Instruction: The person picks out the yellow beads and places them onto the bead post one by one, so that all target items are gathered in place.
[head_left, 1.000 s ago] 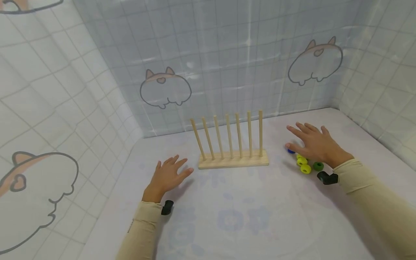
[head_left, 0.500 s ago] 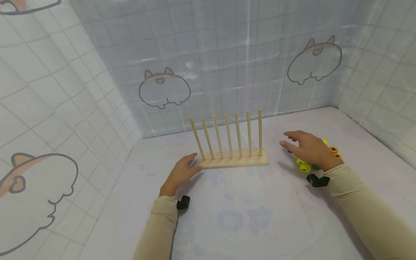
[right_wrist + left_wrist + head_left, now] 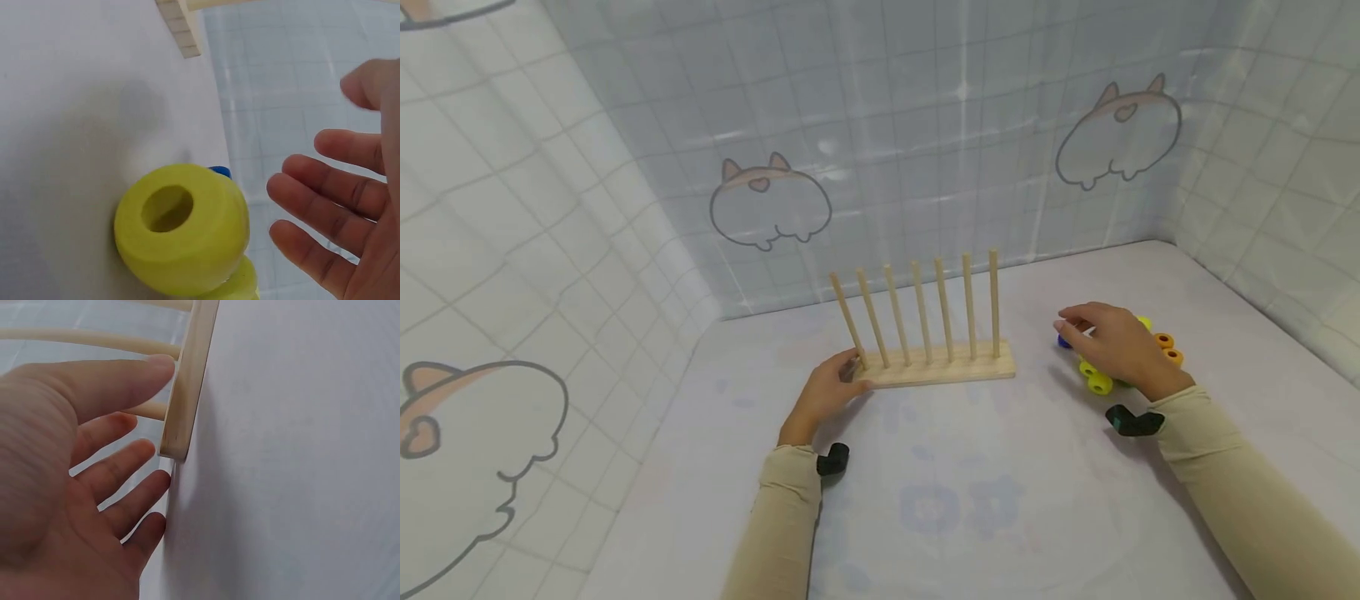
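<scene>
A wooden peg rack [image 3: 940, 372] with several upright dowels stands toward the back of the table. My left hand [image 3: 825, 388] is at the rack's left end; in the left wrist view its thumb [image 3: 125, 384] lies by the base, and its fingers are spread loosely near the end without curling round it. My right hand [image 3: 1108, 342] hovers over a cluster of beads, fingers relaxed and holding nothing. A yellow bead [image 3: 206, 253] with a round hole is close to those fingers in the right wrist view. Partly hidden by the hand are a blue bead [image 3: 1063, 340] and orange beads [image 3: 1172, 357].
White tablecloth [image 3: 955, 467] with faint prints covers the table. A grid-patterned sheet [image 3: 910, 150] with cartoon animals rises behind it and along both sides. Black wrist devices [image 3: 1135, 421] hang under both sleeves.
My left hand has moved right and forward to the rack's left end. The right hand has drawn slightly toward me over the beads, its fingers bending more, uncovering orange beads.
</scene>
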Tool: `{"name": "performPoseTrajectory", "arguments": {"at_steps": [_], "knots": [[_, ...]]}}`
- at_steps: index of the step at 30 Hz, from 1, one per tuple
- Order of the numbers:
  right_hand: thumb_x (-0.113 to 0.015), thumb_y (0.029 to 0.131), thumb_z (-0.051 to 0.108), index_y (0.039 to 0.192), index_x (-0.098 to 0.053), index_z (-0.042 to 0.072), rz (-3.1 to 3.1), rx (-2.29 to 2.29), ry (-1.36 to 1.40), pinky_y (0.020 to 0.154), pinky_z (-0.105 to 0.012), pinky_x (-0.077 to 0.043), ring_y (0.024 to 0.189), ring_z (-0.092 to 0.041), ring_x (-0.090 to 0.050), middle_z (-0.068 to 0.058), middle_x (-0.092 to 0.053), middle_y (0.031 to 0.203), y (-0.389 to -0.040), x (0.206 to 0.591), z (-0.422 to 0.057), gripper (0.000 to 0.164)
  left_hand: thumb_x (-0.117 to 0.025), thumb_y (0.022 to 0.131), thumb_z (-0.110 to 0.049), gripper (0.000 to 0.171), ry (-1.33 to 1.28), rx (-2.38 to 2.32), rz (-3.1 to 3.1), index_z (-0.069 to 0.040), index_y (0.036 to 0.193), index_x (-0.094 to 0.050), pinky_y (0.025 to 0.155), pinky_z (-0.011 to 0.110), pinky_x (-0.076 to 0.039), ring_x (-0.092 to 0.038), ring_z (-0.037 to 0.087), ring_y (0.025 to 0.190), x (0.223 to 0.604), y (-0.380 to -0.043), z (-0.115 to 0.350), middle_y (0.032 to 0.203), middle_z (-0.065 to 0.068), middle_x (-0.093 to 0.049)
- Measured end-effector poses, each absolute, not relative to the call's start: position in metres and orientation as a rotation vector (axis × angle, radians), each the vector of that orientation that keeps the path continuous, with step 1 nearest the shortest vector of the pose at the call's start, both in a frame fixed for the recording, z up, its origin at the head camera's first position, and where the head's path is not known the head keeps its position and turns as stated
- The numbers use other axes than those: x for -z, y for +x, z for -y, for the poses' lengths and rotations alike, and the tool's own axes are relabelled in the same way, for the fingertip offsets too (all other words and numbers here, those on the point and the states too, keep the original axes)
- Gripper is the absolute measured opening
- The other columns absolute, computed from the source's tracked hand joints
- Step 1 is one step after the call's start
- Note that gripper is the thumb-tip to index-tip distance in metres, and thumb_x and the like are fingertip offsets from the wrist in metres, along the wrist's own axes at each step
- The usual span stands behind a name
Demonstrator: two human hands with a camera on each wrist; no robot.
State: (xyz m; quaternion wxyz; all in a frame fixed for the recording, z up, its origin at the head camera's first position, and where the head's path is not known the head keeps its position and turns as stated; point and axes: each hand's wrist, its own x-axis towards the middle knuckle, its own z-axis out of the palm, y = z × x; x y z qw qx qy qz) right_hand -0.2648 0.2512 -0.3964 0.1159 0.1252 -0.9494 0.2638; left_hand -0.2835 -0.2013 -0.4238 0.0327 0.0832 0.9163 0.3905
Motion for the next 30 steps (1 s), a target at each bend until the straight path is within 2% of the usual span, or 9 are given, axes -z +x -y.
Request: {"name": "performPoseTrajectory", "arguments": {"at_steps": [6,9,14,19,25,30], "knots": [[-0.054,0.103,0.034,0.125,-0.067,0.001,2.683,-0.927,0.300,0.079,-0.050,-0.055,0.094,-0.032,-0.065,-0.018,-0.068,0.116,-0.259,0.399,-0.252,0.042,-0.077,0.089,-0.025,0.069,0.273,-1.199,-2.815,-0.012,0.150,-0.048,0.114,0.049,-0.033,-0.042,0.034,0.139,0.428,-0.286,0.204,0.150,0.015,-0.047],[-0.054,0.103,0.036,0.124,-0.068,0.003,2.661,-0.985,0.261,0.077,-0.045,-0.052,0.095,-0.030,-0.063,-0.016,-0.070,0.113,-0.255,0.401,-0.255,0.042,-0.078,0.088,-0.025,0.067,0.300,-1.215,-2.815,-0.013,0.148,-0.051,0.114,0.050,-0.032,-0.041,0.033,0.140,0.432,-0.288,0.205,0.150,0.014,-0.048],[-0.054,0.103,0.037,0.123,-0.069,0.005,2.658,-1.031,0.251,0.074,-0.035,-0.049,0.093,-0.027,-0.062,-0.014,-0.071,0.108,-0.249,0.404,-0.260,0.041,-0.078,0.087,-0.024,0.059,0.363,-1.241,-2.828,-0.014,0.142,-0.058,0.113,0.046,-0.035,-0.044,0.031,0.138,0.438,-0.291,0.206,0.150,0.011,-0.048],[-0.057,0.102,0.032,0.121,-0.070,0.004,2.619,-1.015,0.279,0.073,-0.029,-0.048,0.091,-0.026,-0.061,-0.014,-0.071,0.106,-0.245,0.406,-0.263,0.036,-0.079,0.087,-0.023,0.049,0.418,-1.233,-2.856,-0.015,0.133,-0.064,0.114,0.042,-0.035,-0.041,0.028,0.140,0.440,-0.293,0.206,0.149,0.008,-0.049],[-0.061,0.101,0.029,0.117,-0.073,0.006,2.593,-1.008,0.289,0.069,-0.021,-0.045,0.086,-0.022,-0.061,-0.011,-0.073,0.100,-0.243,0.408,-0.268,0.031,-0.078,0.087,-0.023,0.046,0.452,-1.213,-2.863,-0.015,0.130,-0.064,0.113,0.040,-0.036,-0.042,0.027,0.139,0.444,-0.293,0.206,0.147,0.008,-0.050],[-0.062,0.100,0.030,0.115,-0.074,0.008,2.586,-0.990,0.285,0.066,-0.021,-0.046,0.084,-0.021,-0.061,-0.008,-0.073,0.097,-0.241,0.408,-0.269,0.030,-0.078,0.087,-0.023,0.044,0.460,-1.210,-2.878,-0.014,0.127,-0.064,0.114,0.045,-0.034,-0.042,0.028,0.138,0.443,-0.292,0.207,0.145,0.009,-0.050]]}}
